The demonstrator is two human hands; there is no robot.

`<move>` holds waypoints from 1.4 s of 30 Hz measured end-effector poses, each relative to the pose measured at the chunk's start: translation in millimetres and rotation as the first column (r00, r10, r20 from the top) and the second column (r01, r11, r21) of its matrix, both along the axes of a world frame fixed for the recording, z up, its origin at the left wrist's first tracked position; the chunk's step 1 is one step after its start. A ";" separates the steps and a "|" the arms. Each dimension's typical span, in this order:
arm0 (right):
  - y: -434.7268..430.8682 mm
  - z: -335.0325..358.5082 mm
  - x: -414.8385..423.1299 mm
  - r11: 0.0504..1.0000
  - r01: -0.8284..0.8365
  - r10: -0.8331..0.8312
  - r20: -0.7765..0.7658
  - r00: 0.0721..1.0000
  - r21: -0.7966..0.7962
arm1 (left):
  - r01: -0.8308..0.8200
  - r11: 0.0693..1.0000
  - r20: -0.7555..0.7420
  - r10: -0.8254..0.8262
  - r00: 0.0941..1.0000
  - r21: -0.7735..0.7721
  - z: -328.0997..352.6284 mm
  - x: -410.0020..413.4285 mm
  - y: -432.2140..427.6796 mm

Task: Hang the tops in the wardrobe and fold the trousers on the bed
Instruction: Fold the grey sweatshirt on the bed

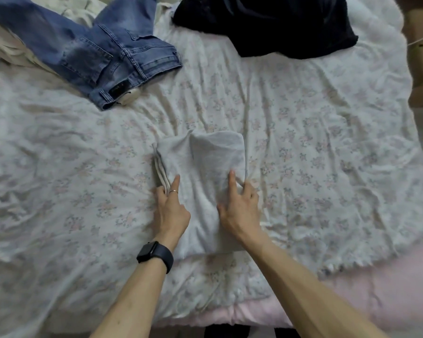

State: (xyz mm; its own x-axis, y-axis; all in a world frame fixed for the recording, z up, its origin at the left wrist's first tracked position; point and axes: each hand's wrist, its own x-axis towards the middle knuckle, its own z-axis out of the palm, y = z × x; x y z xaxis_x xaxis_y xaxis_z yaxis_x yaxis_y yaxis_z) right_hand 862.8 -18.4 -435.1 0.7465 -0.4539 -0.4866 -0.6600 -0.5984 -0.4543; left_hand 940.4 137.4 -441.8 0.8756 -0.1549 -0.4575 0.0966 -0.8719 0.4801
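While folded, grey trousers [205,167] in left hand [172,213], right hand [241,211].

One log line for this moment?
left hand, right hand: pinch pale grey folded garment | blue denim jeans: unfolded | black garment: heaped

1. We see pale grey folded trousers [205,181].
2. We see faded blue jeans [103,52].
3. We see a black garment [279,23].
4. We see a white bedsheet [327,142] with faint pink floral print.
5. We see a black watch [155,255].

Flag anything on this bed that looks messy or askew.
Blue jeans lie unfolded and skewed at the far left; a black garment sits crumpled at the far side. The grey folded garment looks neat.
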 end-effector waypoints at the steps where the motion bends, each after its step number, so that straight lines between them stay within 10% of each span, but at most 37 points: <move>1: -2.2 1.0 -1.8 1.000 -0.008 0.008 0.008 1.000 -0.010 | -0.050 0.998 -0.037 0.049 0.998 -0.030 1.2 -1.3 -2.5; 4: -14.8 -1.2 -9.1 1.000 -0.023 0.023 0.035 0.999 -0.011 | -0.126 0.992 -0.117 0.124 0.985 -0.007 4.2 -0.4 -5.0; 14: 1.8 -3.3 -16.8 0.999 -0.035 0.037 0.083 0.996 -0.022 | 0.380 0.806 -0.011 -0.421 0.907 0.453 17.5 -43.4 -51.2; 28: -12.6 72.2 -29.6 0.925 -0.314 0.354 0.179 0.918 -0.216 | 0.180 0.847 0.152 -0.291 0.945 0.501 92.3 -79.2 -57.1; 36: -29.1 267.6 -35.7 0.825 -0.457 0.565 0.513 0.647 -0.332 | -0.275 0.874 0.501 0.043 0.865 0.400 273.9 -123.9 -65.8; 42: -5.3 425.4 -59.6 0.719 -0.561 0.627 0.731 0.269 -0.410 | -0.590 0.768 0.802 0.178 0.570 0.249 444.8 -186.8 -44.7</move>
State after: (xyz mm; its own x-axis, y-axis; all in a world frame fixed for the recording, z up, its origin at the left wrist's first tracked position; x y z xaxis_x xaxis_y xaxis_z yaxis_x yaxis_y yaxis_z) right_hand 803.2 -23.7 -9.7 0.8366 0.2870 0.4666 0.5133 -0.7082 -0.4848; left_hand 753.6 92.7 3.0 0.8522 0.3187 0.4150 0.2956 -0.9477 0.1206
